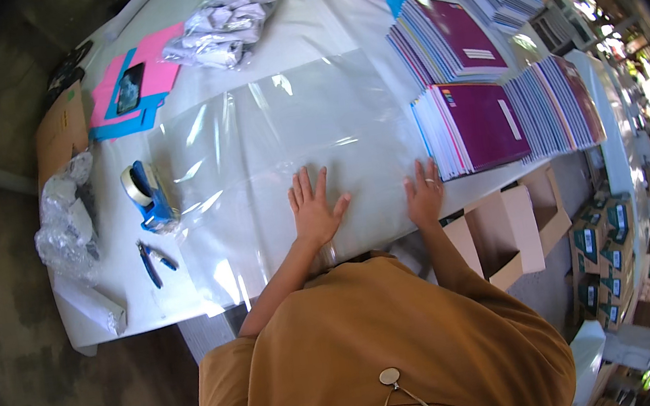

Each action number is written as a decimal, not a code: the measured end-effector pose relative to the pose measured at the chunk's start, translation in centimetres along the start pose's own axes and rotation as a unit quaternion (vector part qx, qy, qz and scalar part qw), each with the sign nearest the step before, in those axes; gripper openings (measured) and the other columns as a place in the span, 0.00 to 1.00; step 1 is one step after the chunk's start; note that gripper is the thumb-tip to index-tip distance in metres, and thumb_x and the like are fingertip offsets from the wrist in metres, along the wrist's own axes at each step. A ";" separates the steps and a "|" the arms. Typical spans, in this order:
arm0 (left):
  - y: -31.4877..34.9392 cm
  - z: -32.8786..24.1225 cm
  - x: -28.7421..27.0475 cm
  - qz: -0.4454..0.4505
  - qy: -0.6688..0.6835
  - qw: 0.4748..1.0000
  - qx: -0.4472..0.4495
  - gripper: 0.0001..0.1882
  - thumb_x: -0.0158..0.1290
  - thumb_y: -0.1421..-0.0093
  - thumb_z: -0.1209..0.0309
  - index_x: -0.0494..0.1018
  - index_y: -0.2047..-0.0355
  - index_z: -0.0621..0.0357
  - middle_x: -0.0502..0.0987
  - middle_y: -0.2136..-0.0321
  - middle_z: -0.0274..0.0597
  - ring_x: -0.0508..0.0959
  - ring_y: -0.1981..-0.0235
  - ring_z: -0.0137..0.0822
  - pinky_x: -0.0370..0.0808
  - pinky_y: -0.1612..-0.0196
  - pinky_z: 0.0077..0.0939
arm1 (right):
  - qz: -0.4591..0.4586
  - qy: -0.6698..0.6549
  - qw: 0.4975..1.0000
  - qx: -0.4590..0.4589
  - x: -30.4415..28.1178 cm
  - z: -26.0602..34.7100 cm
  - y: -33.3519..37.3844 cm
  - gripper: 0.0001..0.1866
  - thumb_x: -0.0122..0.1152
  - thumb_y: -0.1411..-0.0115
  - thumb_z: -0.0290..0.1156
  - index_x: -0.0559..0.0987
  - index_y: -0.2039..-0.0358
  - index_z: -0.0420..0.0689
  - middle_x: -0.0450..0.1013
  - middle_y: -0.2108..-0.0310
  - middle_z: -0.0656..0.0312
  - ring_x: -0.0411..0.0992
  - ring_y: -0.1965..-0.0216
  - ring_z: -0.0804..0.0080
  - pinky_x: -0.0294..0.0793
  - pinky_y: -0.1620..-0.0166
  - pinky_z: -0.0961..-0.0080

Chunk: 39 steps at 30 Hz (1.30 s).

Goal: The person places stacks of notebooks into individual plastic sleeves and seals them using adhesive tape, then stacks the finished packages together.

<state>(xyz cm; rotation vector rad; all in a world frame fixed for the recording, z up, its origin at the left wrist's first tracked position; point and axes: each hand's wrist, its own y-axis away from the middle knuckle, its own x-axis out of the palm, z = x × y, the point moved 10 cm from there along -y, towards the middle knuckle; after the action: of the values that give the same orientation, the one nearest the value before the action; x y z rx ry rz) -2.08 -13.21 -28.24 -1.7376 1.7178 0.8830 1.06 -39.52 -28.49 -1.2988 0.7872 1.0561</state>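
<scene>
A large sheet of clear plastic film (251, 131) lies over the white-covered table, with bright glints and some creases. My left hand (314, 208) rests flat on the film near the table's front edge, fingers spread and holding nothing. Farther right, my right hand (424, 195), with a ring on one finger, lies palm down and fingers apart at the table's edge, holding nothing. Just beyond it stands a stack of purple-covered notebooks (486, 125). Left of the film sits a blue tape dispenser (147, 196) with a roll of tape.
Scissors or pliers with dark handles (151, 265) lie at the left. Behind are a phone (130, 89) on pink and blue sheets (153, 58) and crumpled plastic (230, 24). More notebooks (556, 105) stand at right. An open cardboard box (499, 230) is below the table's right edge.
</scene>
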 end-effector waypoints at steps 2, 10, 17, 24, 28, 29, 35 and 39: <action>0.1 1.5 -3.3 -0.062 -0.020 0.998 -0.004 0.38 0.43 0.42 0.43 0.51 0.37 0.48 0.41 0.35 0.53 0.36 0.34 0.53 0.34 0.37 0.54 | 0.033 0.008 0.999 -0.005 0.2 -0.7 0.7 0.26 0.47 0.39 0.42 0.63 0.41 0.48 0.54 0.39 0.50 0.55 0.39 0.52 0.54 0.41 0.55; 1.8 15.4 -10.9 -0.133 -0.237 0.923 -0.272 0.38 0.35 0.41 0.40 0.50 0.36 0.46 0.44 0.35 0.46 0.39 0.34 0.47 0.33 0.37 0.53 | 0.100 -0.010 0.995 0.017 1.4 -0.4 0.4 0.26 0.42 0.37 0.41 0.61 0.40 0.48 0.53 0.37 0.52 0.47 0.35 0.56 0.45 0.39 0.55; 2.8 18.1 -12.3 -0.219 -0.215 0.906 -0.290 0.36 0.41 0.42 0.43 0.54 0.38 0.49 0.48 0.36 0.50 0.45 0.35 0.48 0.40 0.37 0.50 | 0.132 -0.051 0.989 0.047 0.8 -0.8 -1.0 0.27 0.41 0.37 0.40 0.59 0.39 0.45 0.51 0.37 0.51 0.47 0.36 0.49 0.47 0.40 0.53; 2.8 17.7 -15.6 -0.369 -0.083 0.905 -0.195 0.27 0.48 0.40 0.55 0.64 0.46 0.60 0.64 0.47 0.57 0.67 0.49 0.53 0.66 0.49 0.41 | 0.163 -0.192 0.968 0.002 -3.5 1.3 -5.2 0.21 0.53 0.45 0.29 0.70 0.49 0.42 0.67 0.51 0.47 0.65 0.49 0.54 0.65 0.51 0.66; 1.9 17.9 -18.9 -0.446 0.012 0.872 -0.200 0.25 0.45 0.37 0.55 0.69 0.52 0.66 0.70 0.54 0.54 0.74 0.58 0.47 0.72 0.56 0.35 | -0.108 -0.200 0.974 0.020 -13.9 -3.4 -19.2 0.05 0.58 0.47 0.28 0.77 0.74 0.41 0.71 0.77 0.53 0.69 0.74 0.53 0.69 0.64 0.66; 0.3 15.9 -19.3 -0.429 0.012 0.880 -0.203 0.25 0.44 0.37 0.55 0.68 0.51 0.67 0.71 0.56 0.54 0.74 0.59 0.46 0.73 0.56 0.33 | -0.192 -0.258 0.945 0.054 -15.2 -6.6 -22.3 0.08 0.58 0.46 0.31 0.78 0.69 0.40 0.73 0.75 0.53 0.71 0.71 0.54 0.69 0.62 0.64; -12.0 2.2 -14.3 -0.208 0.210 0.950 -0.105 0.22 0.46 0.38 0.61 0.67 0.49 0.63 0.75 0.59 0.44 0.76 0.64 0.35 0.71 0.59 0.27 | -0.151 -0.095 0.913 0.368 -7.2 -31.2 -32.1 0.32 0.60 0.49 0.49 0.74 0.55 0.33 0.72 0.55 0.44 0.70 0.52 0.51 0.66 0.49 0.66; -18.5 -7.8 -5.6 0.046 0.351 0.932 -0.081 0.22 0.46 0.38 0.60 0.66 0.47 0.60 0.75 0.58 0.44 0.75 0.60 0.34 0.69 0.57 0.25 | -0.010 -0.315 0.877 0.362 -1.5 -32.4 -32.9 0.36 0.56 0.51 0.59 0.76 0.58 0.34 0.73 0.60 0.41 0.71 0.55 0.49 0.68 0.52 0.64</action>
<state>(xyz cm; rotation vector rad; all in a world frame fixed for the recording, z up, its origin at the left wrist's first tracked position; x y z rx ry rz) 17.08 -14.69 -20.26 -2.2818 2.2289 0.4602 34.44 -70.18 -19.61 -0.2830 0.5668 0.9455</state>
